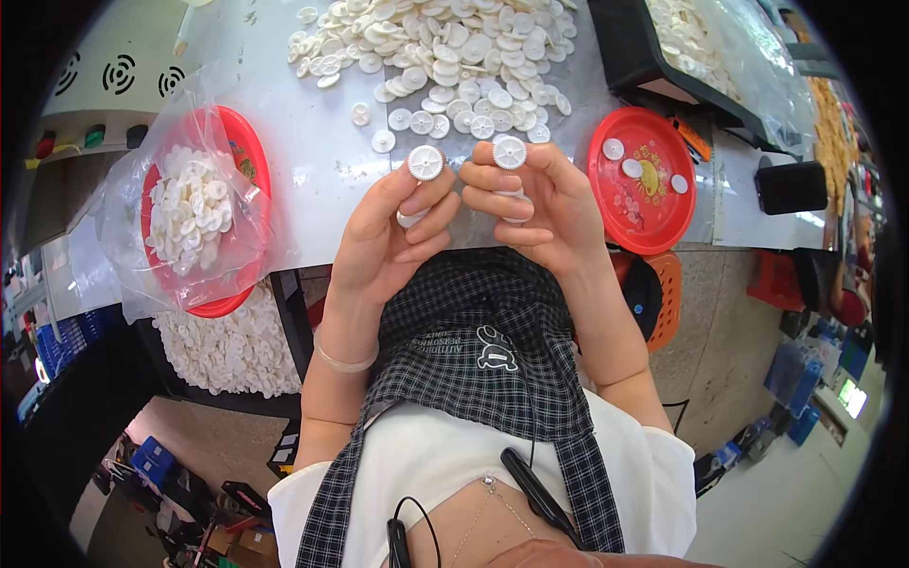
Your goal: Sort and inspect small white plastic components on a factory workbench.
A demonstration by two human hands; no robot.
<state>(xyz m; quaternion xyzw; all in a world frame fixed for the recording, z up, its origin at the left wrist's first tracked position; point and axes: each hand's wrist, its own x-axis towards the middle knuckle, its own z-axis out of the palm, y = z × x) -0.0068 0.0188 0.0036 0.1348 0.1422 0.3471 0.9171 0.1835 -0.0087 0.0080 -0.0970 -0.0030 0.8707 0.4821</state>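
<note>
Gear pile [454, 57] ahead; red plates [653, 204] flank bare table [322, 180].

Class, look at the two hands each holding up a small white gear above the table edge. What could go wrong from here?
1. Each gear, in the left hand and the right hand, sits in a fingertip grip near the table edge; a slip could drop it to the floor.
2. The loose pile of gears lies close behind; a knock might scatter it.
3. The bagged red plate overhangs the edge and may tip.

2 red plates [642, 222], 3 gears [632, 168] on the right one, 2 hands [398, 227], each holding 1 gear [425, 163].
</note>
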